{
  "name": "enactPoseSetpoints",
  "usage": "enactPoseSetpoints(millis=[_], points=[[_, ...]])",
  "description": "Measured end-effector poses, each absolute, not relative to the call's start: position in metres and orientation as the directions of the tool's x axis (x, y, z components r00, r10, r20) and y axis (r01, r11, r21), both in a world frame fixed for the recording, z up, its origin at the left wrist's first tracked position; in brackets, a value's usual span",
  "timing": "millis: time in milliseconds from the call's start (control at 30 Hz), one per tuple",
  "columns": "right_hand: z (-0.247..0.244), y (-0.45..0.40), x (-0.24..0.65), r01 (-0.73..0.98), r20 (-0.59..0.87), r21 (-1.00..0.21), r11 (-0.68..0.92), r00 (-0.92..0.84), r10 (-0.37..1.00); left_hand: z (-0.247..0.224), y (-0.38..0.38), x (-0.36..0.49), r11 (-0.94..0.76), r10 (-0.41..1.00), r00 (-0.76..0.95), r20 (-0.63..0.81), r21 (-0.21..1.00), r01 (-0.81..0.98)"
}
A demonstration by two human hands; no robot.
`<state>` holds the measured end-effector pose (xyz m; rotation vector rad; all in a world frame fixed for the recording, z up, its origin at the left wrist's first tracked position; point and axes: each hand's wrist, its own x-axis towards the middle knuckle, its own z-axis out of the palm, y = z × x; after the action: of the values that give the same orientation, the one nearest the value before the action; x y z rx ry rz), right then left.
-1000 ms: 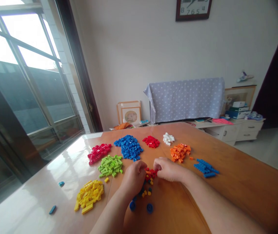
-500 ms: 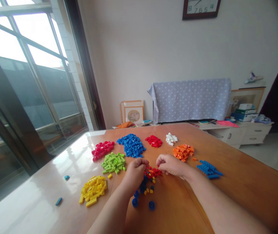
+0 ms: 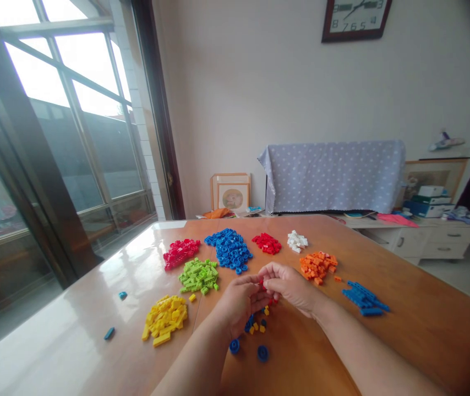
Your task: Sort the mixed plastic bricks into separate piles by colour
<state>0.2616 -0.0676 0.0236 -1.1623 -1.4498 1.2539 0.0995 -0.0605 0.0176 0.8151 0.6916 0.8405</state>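
Both hands meet over the small mixed pile in the middle of the table. My right hand pinches a small red piece between thumb and fingers. My left hand touches the same spot from the left, its thumb at the red piece and its other fingers curled below. Under the hands lie small yellow pieces and dark blue ones, partly hidden. Two round blue pieces lie nearer to me.
Around the hands on the table are piles of yellow, green, pink-red, blue round, red, white, orange and long blue bricks. Two teal pieces lie left.
My hands have come together from apart, and a red piece now shows between their fingertips. The whole view has shifted slightly, with the scene further right.
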Motion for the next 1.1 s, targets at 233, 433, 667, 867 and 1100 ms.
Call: enactPoseSetpoints(millis=[233, 433, 667, 867, 1100], points=[[0.016, -0.065, 0.260, 0.105, 0.062, -0.991, 0.083, -0.190, 0.980, 0.017, -0.057, 0.098, 0.429, 0.856, 0.459, -0.235, 0.819, -0.381], [0.015, -0.064, 0.258, 0.135, 0.101, -0.984, 0.117, -0.121, 0.987, 0.016, -0.055, 0.098, 0.421, 0.873, 0.418, -0.251, 0.820, -0.387], [0.008, -0.062, 0.254, 0.394, 0.212, -0.888, 0.237, -0.107, 0.972, 0.017, -0.054, 0.097, 0.399, 0.894, 0.371, -0.250, 0.822, -0.406], [0.006, -0.062, 0.251, 0.458, 0.285, -0.840, 0.291, -0.084, 0.955, 0.016, -0.051, 0.095, 0.399, 0.900, 0.352, -0.256, 0.808, -0.433], [0.009, -0.043, 0.265, 0.044, 0.079, -0.996, 0.073, 0.176, 0.981, 0.017, -0.041, 0.084, 0.363, 0.930, 0.257, -0.264, 0.777, -0.514]])
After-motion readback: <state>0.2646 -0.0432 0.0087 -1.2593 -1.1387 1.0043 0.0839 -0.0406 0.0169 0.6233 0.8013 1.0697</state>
